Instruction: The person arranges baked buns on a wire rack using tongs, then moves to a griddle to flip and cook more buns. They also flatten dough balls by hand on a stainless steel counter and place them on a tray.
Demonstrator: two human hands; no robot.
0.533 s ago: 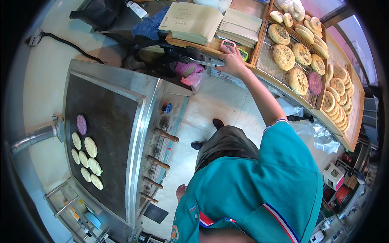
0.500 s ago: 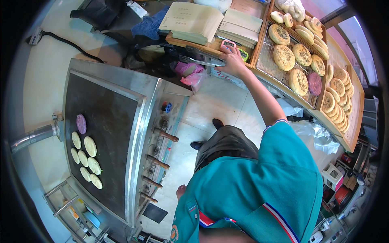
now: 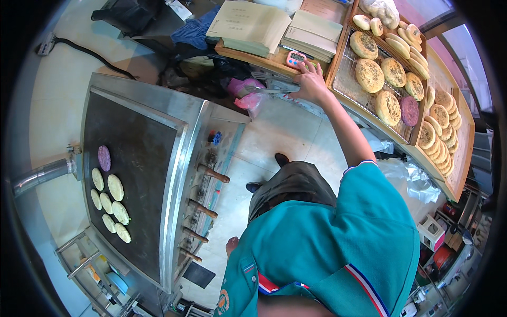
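The right hand [image 3: 310, 85] pinches one end of a pair of metal tongs [image 3: 270, 90] by the thumb, with its fingers fanned toward the far counter; the tongs point left, over the gap beside the griddle. Those fingertips are at the near right edge of a pink digital timer [image 3: 296, 59], though I cannot tell whether they press it. The timer sits by a shallow wooden tray [image 3: 253, 59] holding two stacks of cream paper bags. Just right, a wooden-framed tray [image 3: 338, 62] with a wire rack carries five browned, speckled flatbreads and one purple flatbread [image 3: 409, 110] at its near right corner. Beyond them, a wicker basket [image 3: 383, 43] holds paler flatbreads, with a knotted white plastic bag [image 3: 381, 11] at its far end. Farther right, another wooden tray [image 3: 466, 137] holds overlapping rows of round flatbreads. Left of the person, the flat griddle [image 3: 142, 174] bears seven pale cakes [image 3: 115, 187] and one purple cake [image 3: 104, 158], clustered toward its left side. The left hand [image 3: 231, 245] hangs low beside the body, mostly hidden; I cannot tell its grip.
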